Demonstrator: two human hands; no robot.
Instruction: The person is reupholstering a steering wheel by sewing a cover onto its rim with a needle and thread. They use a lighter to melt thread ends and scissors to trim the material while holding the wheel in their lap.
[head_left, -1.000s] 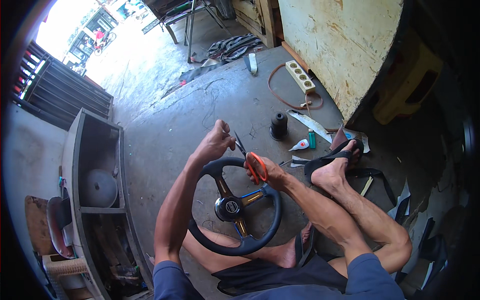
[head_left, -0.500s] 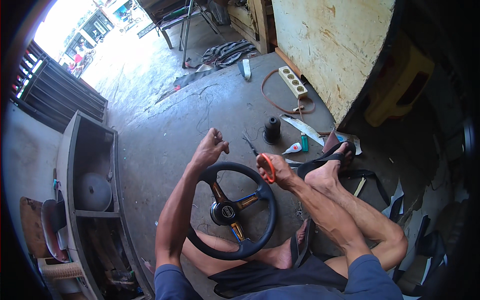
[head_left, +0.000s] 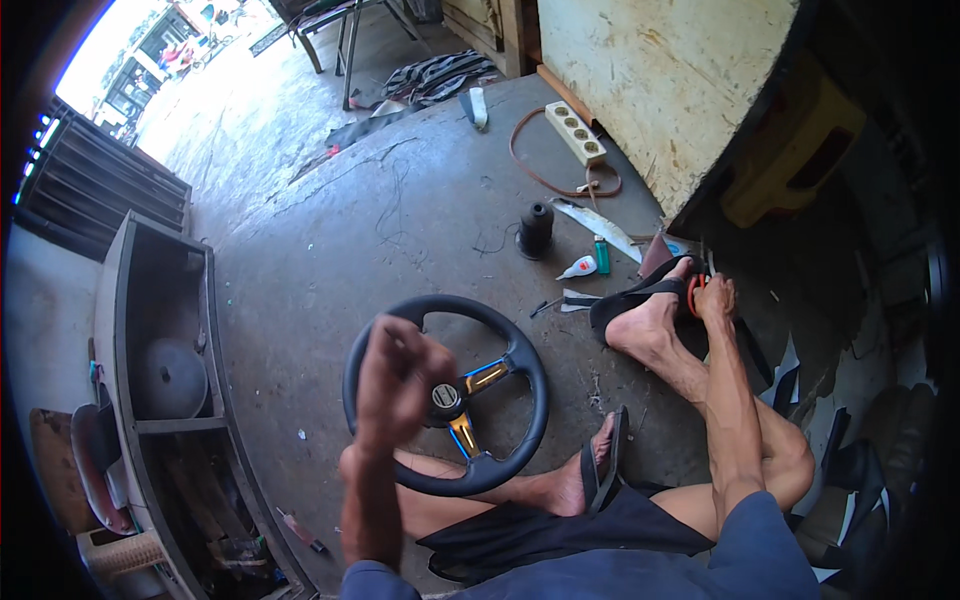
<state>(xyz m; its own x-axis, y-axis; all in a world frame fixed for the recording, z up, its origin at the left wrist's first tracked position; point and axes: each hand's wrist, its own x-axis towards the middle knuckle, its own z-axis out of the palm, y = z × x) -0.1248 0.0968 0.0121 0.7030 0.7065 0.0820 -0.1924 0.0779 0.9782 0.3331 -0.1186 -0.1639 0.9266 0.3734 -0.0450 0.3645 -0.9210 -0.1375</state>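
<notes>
My left hand [head_left: 398, 385], blurred, is raised over the left side of a black steering wheel [head_left: 537, 400] with its fingers curled; what they pinch, if anything, cannot be made out. The wheel, with gold and blue spokes, leans over my left shin. Out to the right, beside my sandalled right foot, my right hand [head_left: 715, 298] grips scissors with orange handles [head_left: 692, 294]; the blades are hidden. A black spool of thread [head_left: 536, 232], a small white bottle [head_left: 577, 268] and a green lighter [head_left: 602, 255] stand or lie on the floor beyond the wheel.
A cream power strip [head_left: 575, 134] with a brown cord lies farther off by a worn pale panel [head_left: 650, 90]. On the left is a grey open shelf [head_left: 180, 425]. Material scraps [head_left: 598, 228] lie on the floor, and a striped cloth [head_left: 440, 75] lies farther back.
My right hand has carried the scissors rightward, from above the wheel to beside my right foot. My left hand has come back nearer me, over the wheel.
</notes>
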